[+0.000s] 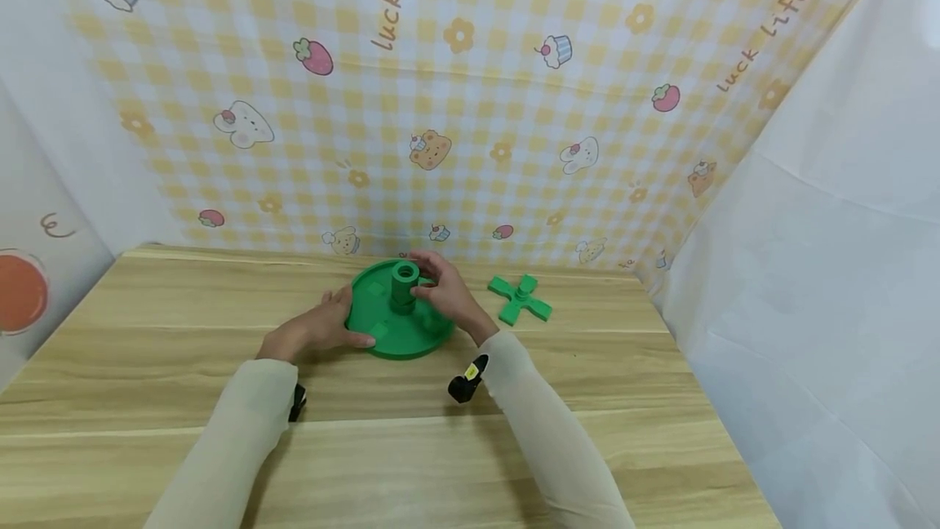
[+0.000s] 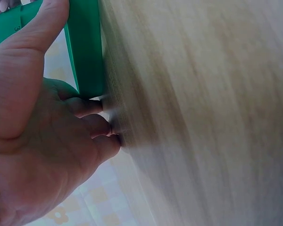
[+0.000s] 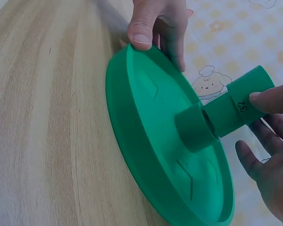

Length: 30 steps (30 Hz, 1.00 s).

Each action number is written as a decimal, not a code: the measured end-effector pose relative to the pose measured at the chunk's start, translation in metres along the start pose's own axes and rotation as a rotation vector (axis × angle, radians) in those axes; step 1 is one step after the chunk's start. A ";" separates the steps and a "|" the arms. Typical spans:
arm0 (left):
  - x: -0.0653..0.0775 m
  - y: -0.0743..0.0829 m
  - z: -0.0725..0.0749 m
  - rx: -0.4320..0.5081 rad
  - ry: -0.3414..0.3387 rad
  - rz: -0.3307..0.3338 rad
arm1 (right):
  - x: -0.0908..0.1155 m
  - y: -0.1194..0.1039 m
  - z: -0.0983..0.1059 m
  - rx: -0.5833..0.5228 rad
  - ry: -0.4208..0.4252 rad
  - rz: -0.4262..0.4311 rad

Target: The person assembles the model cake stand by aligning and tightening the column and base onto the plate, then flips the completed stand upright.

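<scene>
A round green base (image 1: 404,343) with a raised rim lies flat on the table. My left hand (image 1: 323,326) grips its left edge, thumb over the rim and fingers around the outer side. From the middle of the base rises a short round socket (image 3: 194,128). A green tube (image 3: 236,109) marked 32 stands at the socket, its lower end right at the socket's mouth and slightly tilted in the right wrist view. My right hand (image 1: 446,292) pinches this tube near its top between thumb and fingers. Flat recesses show in the base's floor around the socket.
A green cross-shaped piece (image 1: 520,299) with four arms and a raised centre lies on the wooden table (image 1: 382,464), right of the base. A checkered cloth (image 1: 470,96) hangs behind the table, and a white sheet (image 1: 822,284) hangs at the right.
</scene>
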State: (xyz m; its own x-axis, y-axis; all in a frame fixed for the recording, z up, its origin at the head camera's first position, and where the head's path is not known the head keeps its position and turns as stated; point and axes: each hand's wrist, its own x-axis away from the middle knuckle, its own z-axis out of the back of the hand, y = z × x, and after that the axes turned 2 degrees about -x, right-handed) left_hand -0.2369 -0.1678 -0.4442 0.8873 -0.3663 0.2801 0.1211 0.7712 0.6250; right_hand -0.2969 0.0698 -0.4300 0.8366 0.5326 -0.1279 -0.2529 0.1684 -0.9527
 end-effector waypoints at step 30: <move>-0.002 0.000 0.000 -0.001 -0.003 0.014 | -0.003 0.003 -0.003 0.104 0.048 -0.048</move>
State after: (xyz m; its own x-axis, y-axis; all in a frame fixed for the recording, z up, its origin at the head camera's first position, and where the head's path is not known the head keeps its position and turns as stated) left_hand -0.2387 -0.1670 -0.4445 0.8878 -0.3565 0.2910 0.1089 0.7771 0.6199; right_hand -0.2985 0.0661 -0.4334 0.8708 0.4817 -0.0985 -0.2591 0.2793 -0.9246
